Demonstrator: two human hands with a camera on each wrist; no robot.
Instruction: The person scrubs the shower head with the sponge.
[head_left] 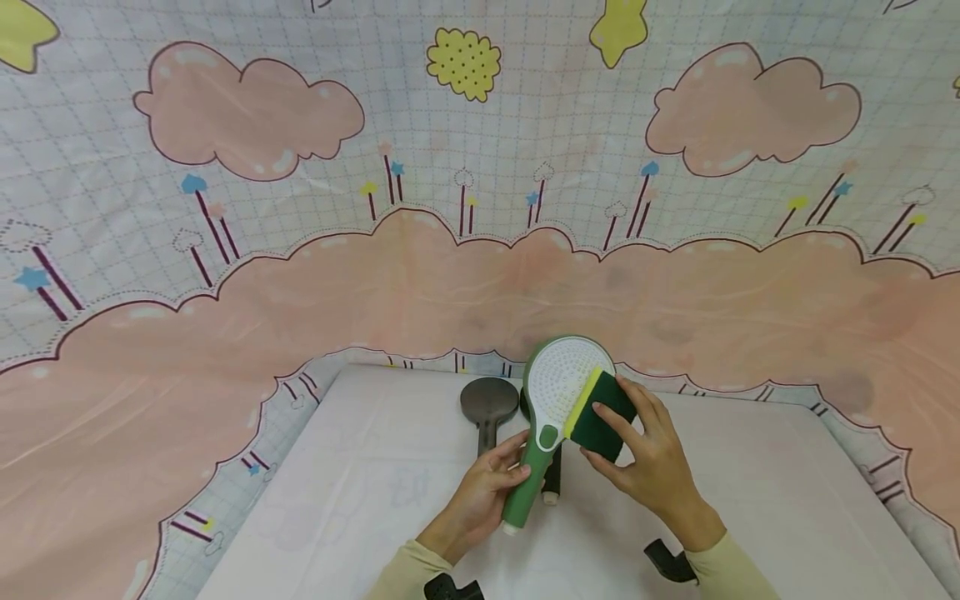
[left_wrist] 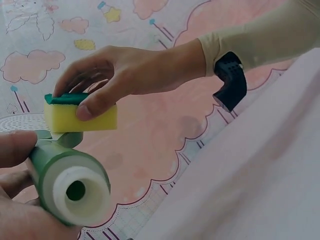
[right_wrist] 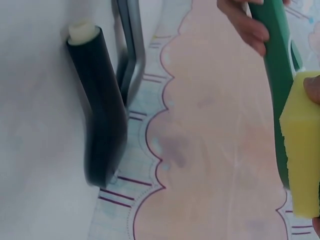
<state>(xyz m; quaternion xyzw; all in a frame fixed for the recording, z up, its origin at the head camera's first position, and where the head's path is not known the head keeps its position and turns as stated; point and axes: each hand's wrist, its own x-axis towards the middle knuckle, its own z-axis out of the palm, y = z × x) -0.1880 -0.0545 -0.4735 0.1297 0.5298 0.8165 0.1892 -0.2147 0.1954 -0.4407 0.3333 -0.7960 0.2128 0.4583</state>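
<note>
A green shower head (head_left: pixel 537 467) with a white perforated face is held up over the table, its handle gripped by my left hand (head_left: pixel 483 492). In the left wrist view the hollow white end of the handle (left_wrist: pixel 82 195) faces the camera. My right hand (head_left: pixel 652 454) pinches a sponge (head_left: pixel 606 414), dark green on one side and yellow on the other. The sponge's yellow side lies against the lower right of the shower head's face. In the right wrist view the yellow layer (right_wrist: pixel 302 150) overlaps the green shower head (right_wrist: pixel 277 75).
A grey shower head (head_left: pixel 489 404) lies on the white table (head_left: pixel 315 500), left of the held one. Behind the green one lies a black shower head (head_left: pixel 552 479), partly hidden. A patterned cloth (head_left: pixel 420 292) with clouds rises at the table's far edge.
</note>
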